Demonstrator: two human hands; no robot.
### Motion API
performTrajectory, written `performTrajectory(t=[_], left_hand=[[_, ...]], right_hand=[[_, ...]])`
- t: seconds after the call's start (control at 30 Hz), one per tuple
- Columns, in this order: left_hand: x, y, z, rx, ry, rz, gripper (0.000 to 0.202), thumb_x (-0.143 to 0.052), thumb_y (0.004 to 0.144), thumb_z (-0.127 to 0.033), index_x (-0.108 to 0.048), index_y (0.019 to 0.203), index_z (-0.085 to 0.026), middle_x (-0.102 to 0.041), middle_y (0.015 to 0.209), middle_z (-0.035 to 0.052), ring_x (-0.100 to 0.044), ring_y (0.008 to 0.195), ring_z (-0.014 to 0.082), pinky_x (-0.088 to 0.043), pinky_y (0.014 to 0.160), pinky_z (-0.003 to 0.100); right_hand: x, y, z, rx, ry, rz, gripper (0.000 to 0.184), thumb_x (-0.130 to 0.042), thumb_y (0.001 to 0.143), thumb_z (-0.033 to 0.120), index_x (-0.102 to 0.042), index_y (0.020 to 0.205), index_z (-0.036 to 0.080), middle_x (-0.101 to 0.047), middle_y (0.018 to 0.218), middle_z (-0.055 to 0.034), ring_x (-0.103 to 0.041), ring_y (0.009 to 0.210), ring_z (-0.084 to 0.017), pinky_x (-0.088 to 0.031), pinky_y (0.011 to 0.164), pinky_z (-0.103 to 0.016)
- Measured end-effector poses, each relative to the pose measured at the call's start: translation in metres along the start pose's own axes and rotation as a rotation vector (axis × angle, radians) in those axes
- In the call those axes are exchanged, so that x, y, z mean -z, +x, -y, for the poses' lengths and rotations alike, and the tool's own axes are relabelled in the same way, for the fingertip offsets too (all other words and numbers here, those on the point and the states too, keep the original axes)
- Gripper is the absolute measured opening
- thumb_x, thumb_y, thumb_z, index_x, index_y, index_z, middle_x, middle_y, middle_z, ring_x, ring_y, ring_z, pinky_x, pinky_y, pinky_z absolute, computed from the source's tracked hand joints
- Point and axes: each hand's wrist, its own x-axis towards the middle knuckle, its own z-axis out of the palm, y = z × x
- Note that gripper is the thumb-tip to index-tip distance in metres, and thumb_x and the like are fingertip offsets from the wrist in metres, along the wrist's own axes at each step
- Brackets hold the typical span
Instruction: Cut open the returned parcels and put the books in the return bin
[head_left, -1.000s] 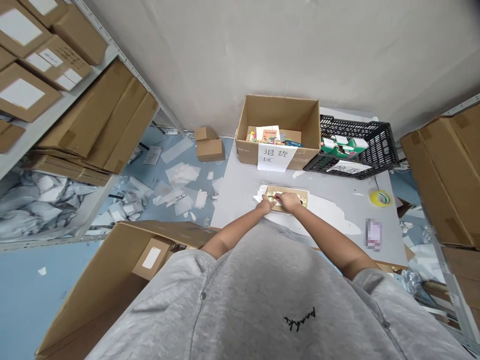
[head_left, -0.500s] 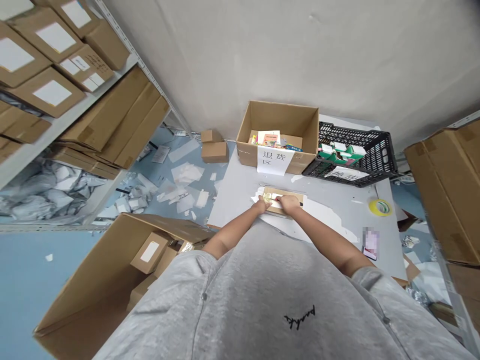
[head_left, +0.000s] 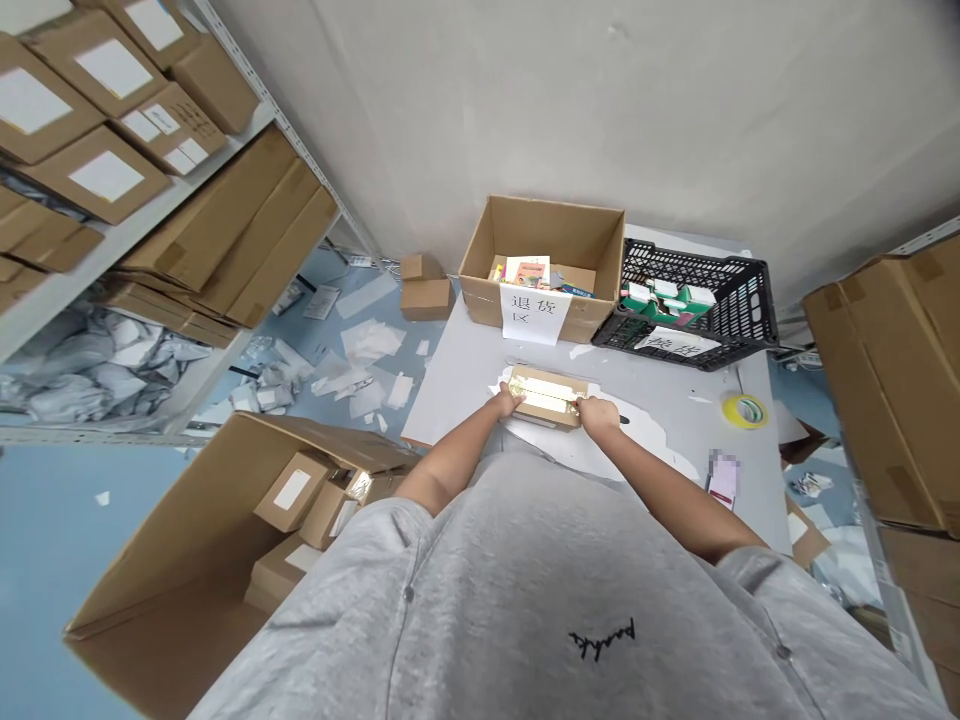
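A small cardboard box [head_left: 547,412] lies on white paper [head_left: 652,436] on the table, with shiny tape along its top. My left hand [head_left: 508,402] grips the box's left end, the thumb on the near edge. At the right end is my right hand [head_left: 600,415], closed around a slim tool that looks like a box cutter [head_left: 625,420]. Only its black end and a bit of red by the fingers show; the blade cannot be made out.
Behind stand an open carton [head_left: 480,290] of booklets and a black crate [head_left: 761,310] with green-and-white packs. Yellow tape [head_left: 745,411] and a phone [head_left: 723,480] lie at right. A large open carton [head_left: 172,560] holds boxes at lower left. Shelves [head_left: 180,160] stand left; paper scraps litter the floor.
My right hand has slid right along the top of the box, from near its middle to its right end. More shiny tape shows. The left hand stays on the left end.
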Motion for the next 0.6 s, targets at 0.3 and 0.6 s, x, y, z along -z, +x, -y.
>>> performTrajectory(t=[0.3, 0.6], left_hand=[[-0.003, -0.005, -0.007, 0.037, 0.006, -0.049, 0.070, -0.055, 0.099, -0.051, -0.024, 0.149, -0.014, -0.055, 0.151, 0.0230, -0.058, 0.136, 0.0289, -0.043, 0.111, 0.036], [-0.006, -0.010, -0.015, 0.106, 0.057, -0.089, 0.062, -0.054, 0.099, -0.055, -0.032, 0.144, -0.019, -0.059, 0.149, 0.0191, -0.060, 0.134, 0.0291, -0.045, 0.108, 0.036]], right_hand=[[-0.011, -0.025, -0.031, -0.052, 0.024, -0.050, 0.044, -0.041, 0.099, 0.007, -0.067, 0.133, 0.017, -0.071, 0.121, -0.0236, -0.073, 0.107, -0.032, -0.049, 0.085, -0.039], [-0.028, -0.038, -0.067, -0.279, 0.645, -0.055, 0.030, -0.048, 0.106, 0.038, -0.070, 0.117, 0.022, -0.077, 0.096, -0.0105, -0.075, 0.077, -0.023, -0.054, 0.072, -0.032]])
